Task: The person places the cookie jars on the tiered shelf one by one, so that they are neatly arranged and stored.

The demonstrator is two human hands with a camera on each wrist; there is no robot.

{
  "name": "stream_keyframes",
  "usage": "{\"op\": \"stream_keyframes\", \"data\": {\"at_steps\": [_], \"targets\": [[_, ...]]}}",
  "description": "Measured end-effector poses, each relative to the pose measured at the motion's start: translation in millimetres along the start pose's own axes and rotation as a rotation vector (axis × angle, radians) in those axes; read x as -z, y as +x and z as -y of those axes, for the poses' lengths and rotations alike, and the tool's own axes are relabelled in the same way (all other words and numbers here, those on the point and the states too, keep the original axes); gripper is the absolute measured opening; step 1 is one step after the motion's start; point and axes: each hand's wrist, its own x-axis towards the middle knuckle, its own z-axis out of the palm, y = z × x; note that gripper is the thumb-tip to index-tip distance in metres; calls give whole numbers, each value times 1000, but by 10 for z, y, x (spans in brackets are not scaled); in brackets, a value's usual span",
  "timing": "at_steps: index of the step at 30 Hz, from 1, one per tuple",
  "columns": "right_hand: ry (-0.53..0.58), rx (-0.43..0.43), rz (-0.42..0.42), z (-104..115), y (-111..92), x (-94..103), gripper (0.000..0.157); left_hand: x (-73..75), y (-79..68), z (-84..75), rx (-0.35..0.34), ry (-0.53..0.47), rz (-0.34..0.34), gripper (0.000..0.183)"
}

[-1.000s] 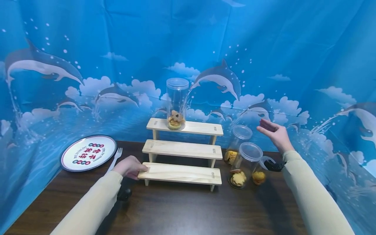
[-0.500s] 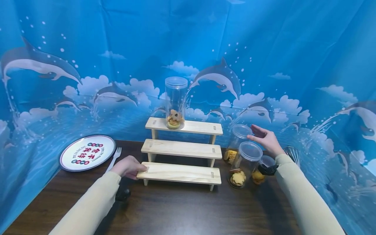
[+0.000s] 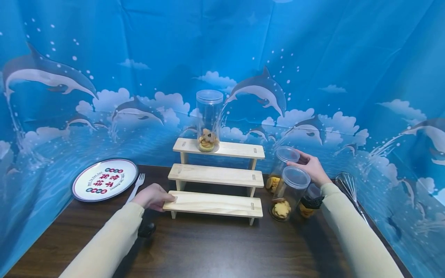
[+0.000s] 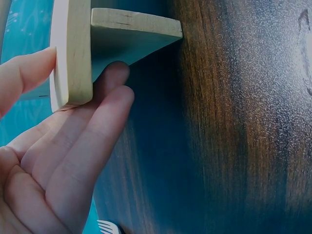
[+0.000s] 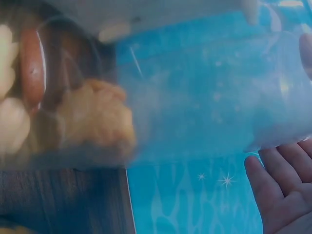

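With the middle of the wooden stand [image 3: 215,174] as our clock centre, our left hand [image 3: 153,196] is between eight and nine o'clock, pinching the left end of the lowest tier with the thumb on top and the other fingers underneath. Our right hand [image 3: 311,168] is out at about three o'clock, thumb and fingers set around the top of the back jar [image 3: 279,169]; whether they press on it or only frame it, we cannot tell. That jar is on the dark table [image 3: 208,251] at three o'clock, just off the stand's right end, with cookies in its bottom. The front jar [image 3: 290,193] is nearer to us, just past three, and a third container [image 3: 307,212] is partly hidden by our right wrist. Another jar [image 3: 209,119] stands upright on the top tier at twelve. We judge the step in hand to be getting hold of the back jar while the left hand steadies the stand. The next move, as we see it, calls for firm contact on both sides below the lid, then a straight lift, since a sideways swing could knock the front jar.
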Motion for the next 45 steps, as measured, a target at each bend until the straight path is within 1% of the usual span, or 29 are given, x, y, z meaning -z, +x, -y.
{"op": "stream_keyframes", "data": {"at_steps": [6, 12, 20, 23, 27, 33, 38, 41, 45], "targets": [[17, -15, -24, 21, -34, -20, 87, -2, 18, 10, 5, 4, 3, 31], [4, -22, -57, 52, -57, -16, 86, 13, 16, 17, 7, 6, 16, 33], [0, -38, -96, 76, -82, 70, 88, 28, 5, 13, -7, -40, 37, 34], [13, -36, -119, 127, -104, 115, 89, 35, -4, 10, -6, -48, 27, 34], [4, -31, -161, 204, -145, 185, 90, 37, 3, 15, -1, -56, 18, 33], [-25, -9, -223, 311, -236, 311, 87, 31, 22, 8, 1, -65, 34, 35], [-9, -10, -268, 445, -270, 403, 88, 41, 32, 13, -4, -78, 41, 36], [2, -9, -298, 530, -285, 446, 90, 49, 22, 23, -9, -82, 47, 36], [-12, 8, -334, 659, -311, 489, 89, 63, -6, 47, -16, -91, 58, 38]]}}
